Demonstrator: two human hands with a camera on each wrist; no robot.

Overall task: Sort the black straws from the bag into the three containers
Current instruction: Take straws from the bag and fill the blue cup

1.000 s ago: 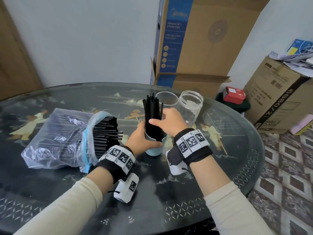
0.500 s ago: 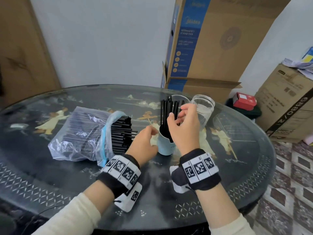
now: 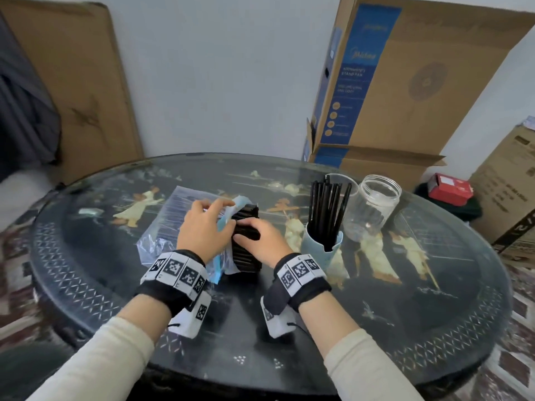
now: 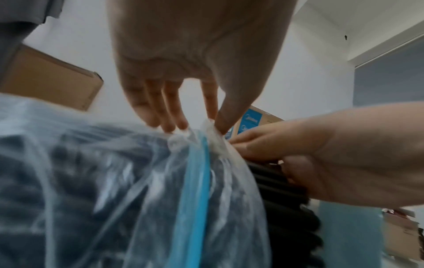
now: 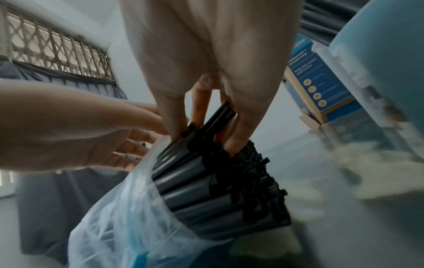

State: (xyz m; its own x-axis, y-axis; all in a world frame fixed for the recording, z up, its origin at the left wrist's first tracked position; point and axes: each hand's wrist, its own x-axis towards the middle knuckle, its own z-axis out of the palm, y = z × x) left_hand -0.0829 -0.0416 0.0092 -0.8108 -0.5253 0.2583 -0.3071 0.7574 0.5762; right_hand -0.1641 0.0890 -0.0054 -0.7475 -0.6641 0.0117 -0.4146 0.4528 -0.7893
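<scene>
Half a second ago both hands were at the blue cup, the right one among the straws standing in it; now both have left the cup and gone to the bag. The left hand pinches the bag's mouth, thumb and forefinger clamped on a fold of plastic by the blue strip. The right hand lies on the straws that stick out of the bag, its fingers closed on a few at the top of the bundle.

The bag lies on the surface left of the cup. The cup holds a bunch of upright straws. A clear jar stands just right of it, and a clear cup shows behind the straws, mostly hidden by them. Cardboard boxes stand beyond the surface, by the wall.

The head view hides both grips behind the backs of the hands. The left wrist view shows the pinch on the plastic and the right hand over the straw ends. The right wrist view shows the fingers dug in round several straws, with the cup blurred at the right.
</scene>
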